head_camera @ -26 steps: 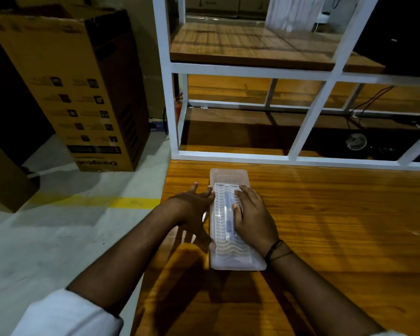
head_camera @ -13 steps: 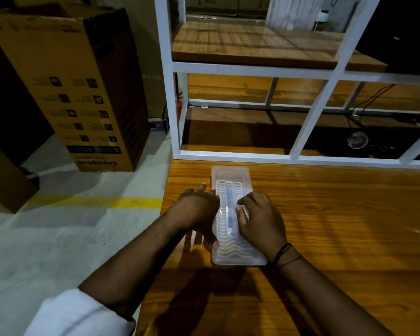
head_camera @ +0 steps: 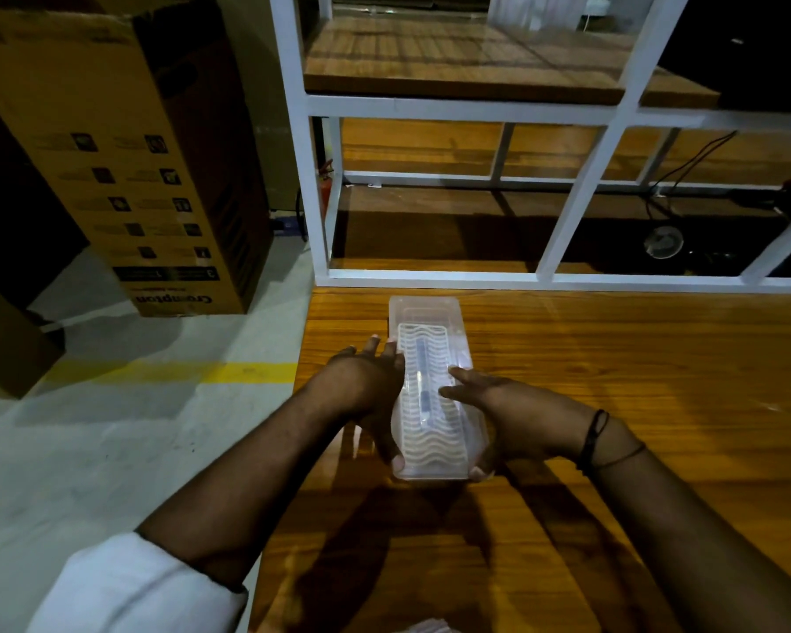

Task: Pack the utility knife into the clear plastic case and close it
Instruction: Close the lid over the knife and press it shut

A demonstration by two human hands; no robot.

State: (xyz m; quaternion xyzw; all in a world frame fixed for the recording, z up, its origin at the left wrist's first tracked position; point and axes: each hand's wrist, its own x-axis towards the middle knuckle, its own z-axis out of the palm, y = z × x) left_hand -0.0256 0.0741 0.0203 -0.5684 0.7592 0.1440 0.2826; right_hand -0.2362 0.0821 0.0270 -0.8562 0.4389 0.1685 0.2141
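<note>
A clear plastic case lies lengthwise on the wooden table, near its left edge. Through its top I see a white wavy-ribbed insert and the utility knife, a slim dark-and-grey shape lying along the middle. My left hand grips the case's left side, fingers spread along it and thumb at the near corner. My right hand holds the right side, fingers reaching over the top, thumb at the near right corner. Whether the lid is latched I cannot tell.
A white metal shelf frame with wooden boards stands just behind the table. A tall cardboard box stands on the grey floor at left, beside a yellow floor stripe. Cables and a small round object sit on the lower shelf at right.
My right hand slid off the top of the case to its right side, and my left hand shifted down along the left side. The case sits slightly farther away.
</note>
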